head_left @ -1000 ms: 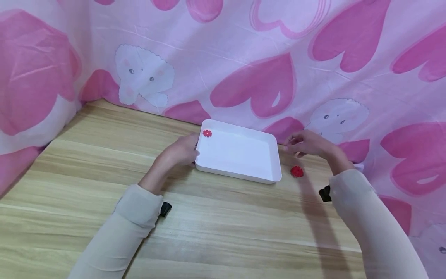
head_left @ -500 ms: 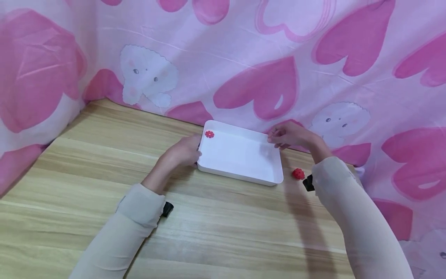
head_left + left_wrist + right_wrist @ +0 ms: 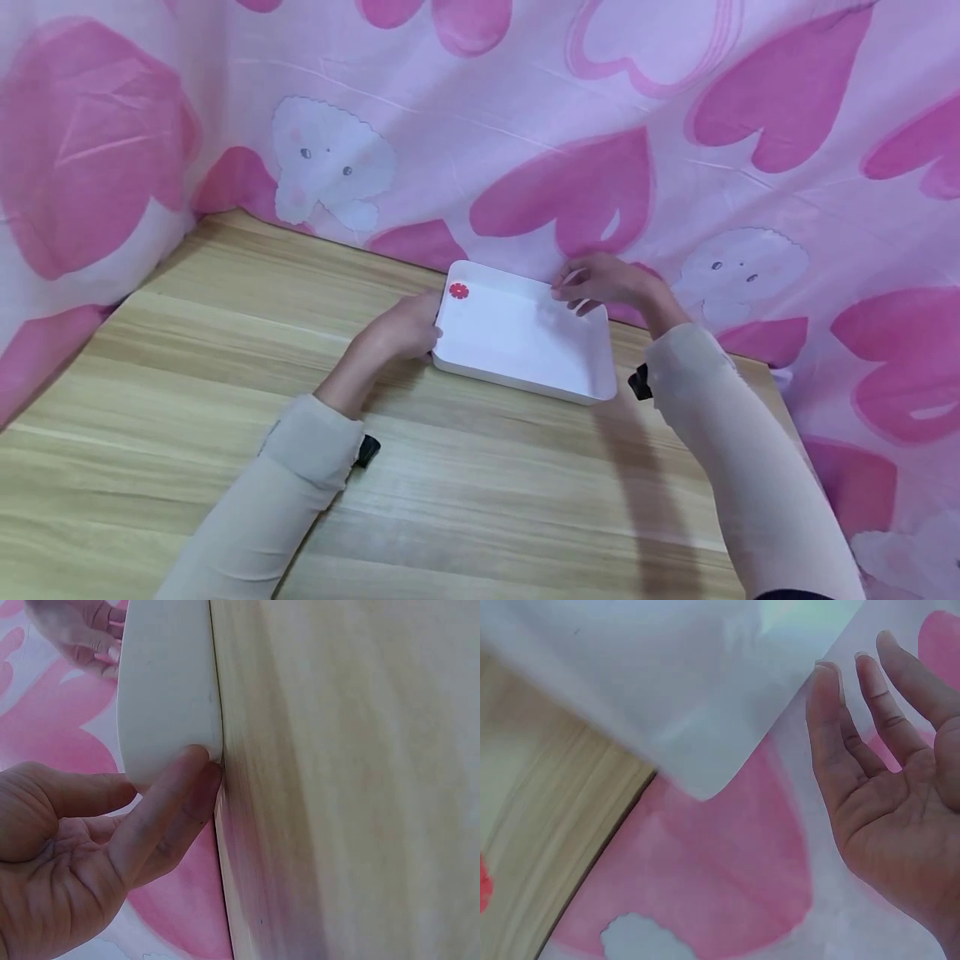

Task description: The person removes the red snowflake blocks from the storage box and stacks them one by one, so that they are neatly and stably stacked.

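Overhead, a shallow white rectangular plastic tray (image 3: 525, 342) is seen on the wooden counter (image 3: 225, 350) against the pink heart-print cloth (image 3: 562, 125). Its left wall is touched by the left hand (image 3: 401, 329), fingers (image 3: 161, 810) straight in the wrist view. The right hand (image 3: 600, 282), fingers (image 3: 870, 705) spread and empty, is held over the far rim.

Red piece (image 3: 483, 889) (cut off at frame edge)
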